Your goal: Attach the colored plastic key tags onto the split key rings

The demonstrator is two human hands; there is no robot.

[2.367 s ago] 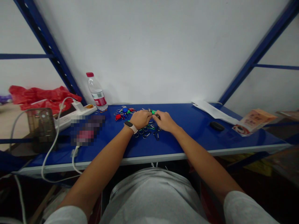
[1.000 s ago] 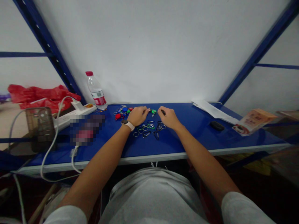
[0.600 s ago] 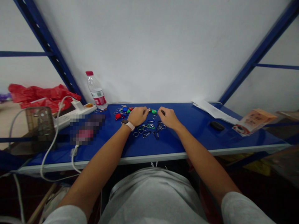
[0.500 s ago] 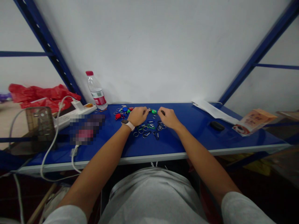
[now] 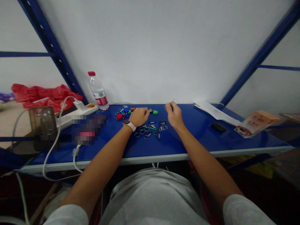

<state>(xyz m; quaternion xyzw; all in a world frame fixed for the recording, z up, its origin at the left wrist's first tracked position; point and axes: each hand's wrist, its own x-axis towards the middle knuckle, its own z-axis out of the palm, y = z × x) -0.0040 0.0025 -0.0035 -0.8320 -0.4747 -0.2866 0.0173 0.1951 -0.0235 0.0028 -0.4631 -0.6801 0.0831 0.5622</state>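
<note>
My left hand (image 5: 139, 116) rests curled on the blue table (image 5: 187, 140), its fingertips pinching the metal end of a green key tag (image 5: 154, 112). My right hand (image 5: 173, 113) is raised a little above the table, fingers pinched on a small metal key ring (image 5: 174, 102). Between and below the hands lie several loose key rings and clips (image 5: 150, 128). A cluster of red, blue and green key tags (image 5: 123, 112) lies left of my left hand.
A water bottle (image 5: 97, 91) stands at the back left beside a white power strip (image 5: 75, 113) with cables. A mesh holder (image 5: 41, 124) and red bag (image 5: 44, 93) are further left. White paper (image 5: 214, 111), a black object (image 5: 218, 127) and a small carton (image 5: 255, 122) lie right.
My hands, first together over the green tag, have parted. My right hand has lifted up and to the right with a key ring; the left stays at the green tag.
</note>
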